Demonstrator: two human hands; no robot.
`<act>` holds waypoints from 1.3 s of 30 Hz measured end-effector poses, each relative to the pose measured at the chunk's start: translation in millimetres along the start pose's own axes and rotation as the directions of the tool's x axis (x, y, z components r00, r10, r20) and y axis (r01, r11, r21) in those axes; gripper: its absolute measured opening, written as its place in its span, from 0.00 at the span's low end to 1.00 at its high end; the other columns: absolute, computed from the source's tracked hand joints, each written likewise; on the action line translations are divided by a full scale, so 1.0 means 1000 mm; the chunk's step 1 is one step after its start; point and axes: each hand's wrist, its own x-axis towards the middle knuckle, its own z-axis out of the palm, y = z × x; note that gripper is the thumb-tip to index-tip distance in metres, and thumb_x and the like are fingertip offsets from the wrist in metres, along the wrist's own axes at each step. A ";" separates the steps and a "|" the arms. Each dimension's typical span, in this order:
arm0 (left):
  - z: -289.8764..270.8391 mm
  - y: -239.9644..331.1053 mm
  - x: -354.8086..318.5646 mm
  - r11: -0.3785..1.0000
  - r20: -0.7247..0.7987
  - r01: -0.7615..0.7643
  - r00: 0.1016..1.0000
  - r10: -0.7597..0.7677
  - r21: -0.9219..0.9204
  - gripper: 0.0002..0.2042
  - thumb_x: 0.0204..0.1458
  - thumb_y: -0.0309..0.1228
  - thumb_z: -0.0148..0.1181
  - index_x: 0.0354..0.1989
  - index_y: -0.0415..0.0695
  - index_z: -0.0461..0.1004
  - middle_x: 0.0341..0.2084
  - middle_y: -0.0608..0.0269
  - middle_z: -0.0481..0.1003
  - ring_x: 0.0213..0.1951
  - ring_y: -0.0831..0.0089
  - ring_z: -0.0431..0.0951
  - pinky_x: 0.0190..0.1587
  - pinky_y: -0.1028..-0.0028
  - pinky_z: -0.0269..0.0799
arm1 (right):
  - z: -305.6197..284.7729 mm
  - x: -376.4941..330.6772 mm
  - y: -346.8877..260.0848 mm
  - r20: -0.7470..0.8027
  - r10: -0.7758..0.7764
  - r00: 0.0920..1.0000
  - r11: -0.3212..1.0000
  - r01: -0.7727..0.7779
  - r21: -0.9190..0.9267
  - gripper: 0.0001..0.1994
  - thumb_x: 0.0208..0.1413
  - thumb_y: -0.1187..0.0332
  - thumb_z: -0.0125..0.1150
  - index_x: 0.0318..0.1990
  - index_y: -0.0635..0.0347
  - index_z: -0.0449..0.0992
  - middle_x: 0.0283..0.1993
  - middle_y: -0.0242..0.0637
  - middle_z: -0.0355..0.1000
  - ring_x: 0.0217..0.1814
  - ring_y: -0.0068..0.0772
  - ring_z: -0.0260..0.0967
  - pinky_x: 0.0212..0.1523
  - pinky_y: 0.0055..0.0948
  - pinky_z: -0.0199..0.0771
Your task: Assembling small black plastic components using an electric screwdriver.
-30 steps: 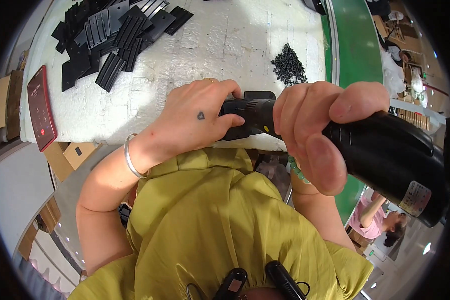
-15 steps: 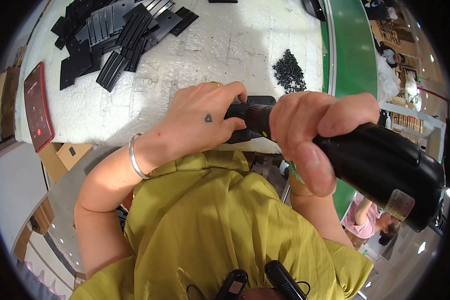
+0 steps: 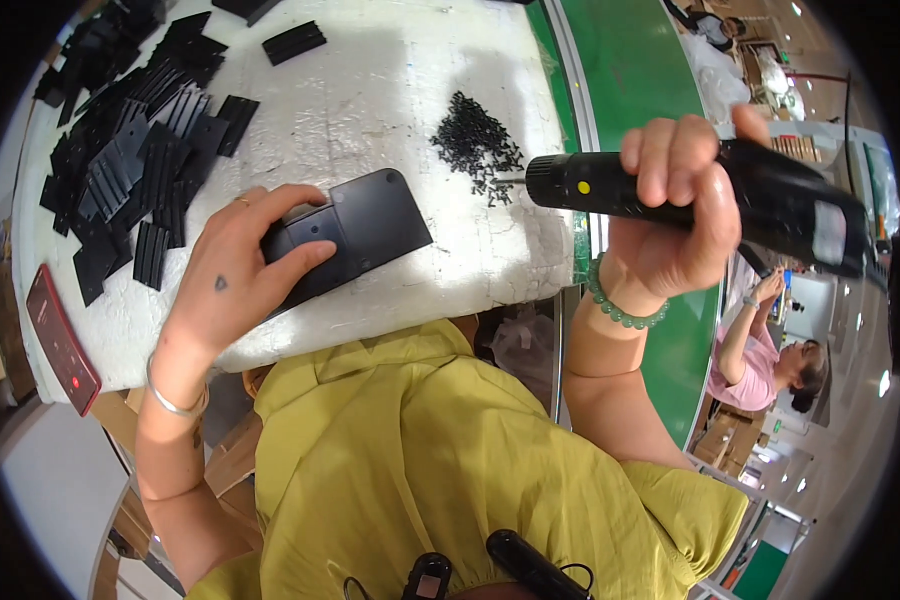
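Observation:
My left hand (image 3: 240, 260) is closed around one end of a flat black plastic plate (image 3: 375, 220) with a rounded corner, lying on the white padded tabletop. Its thumb presses on a raised block at that end, where a small hole shows. My right hand (image 3: 675, 205) grips a black electric screwdriver (image 3: 580, 183) with a yellow dot on its side. The screwdriver's thin bit points left, its tip over the near edge of a heap of small black screws (image 3: 475, 135). Whether a screw sits on the tip cannot be made out.
A jumbled pile of black plastic pieces (image 3: 120, 170) covers the table's far left. One loose ribbed piece (image 3: 294, 43) lies apart from it. A red-edged phone (image 3: 62, 340) rests at the left edge. Beyond a metal rail on the right runs a green surface (image 3: 635, 60); a co-worker in pink (image 3: 755, 370) is there.
The screwdriver has moved away from the black plate, and its bit is now at the screw heap. My left hand holds the plate farther left, with more of it showing.

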 end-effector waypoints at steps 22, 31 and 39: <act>0.068 0.037 0.065 0.832 -0.069 -0.520 0.839 0.540 0.194 0.12 0.39 0.27 0.63 0.36 0.44 0.77 0.33 0.62 0.73 0.43 0.59 0.67 0.46 0.66 0.64 | -0.009 -0.018 -0.002 -0.033 0.018 0.999 0.983 -0.011 0.184 0.17 0.47 0.74 0.50 0.46 0.59 0.59 0.18 0.29 0.57 0.16 0.23 0.55 0.25 0.27 0.62; 0.075 0.038 0.072 0.848 -0.154 -0.502 0.837 0.526 0.167 0.04 0.41 0.27 0.61 0.28 0.47 0.78 0.25 0.69 0.76 0.38 0.65 0.71 0.40 0.67 0.66 | -0.017 -0.013 -0.012 -0.027 -0.086 0.996 0.972 0.090 0.215 0.18 0.47 0.74 0.48 0.48 0.57 0.58 0.17 0.27 0.57 0.15 0.22 0.55 0.25 0.26 0.62; 0.063 0.040 0.058 0.872 -0.178 -0.477 0.853 0.490 0.115 0.04 0.40 0.26 0.61 0.26 0.43 0.77 0.23 0.64 0.74 0.34 0.62 0.71 0.37 0.67 0.67 | -0.002 -0.012 -0.007 0.017 -0.038 0.999 0.965 0.032 0.260 0.18 0.46 0.74 0.49 0.47 0.56 0.60 0.17 0.25 0.56 0.16 0.21 0.55 0.25 0.24 0.60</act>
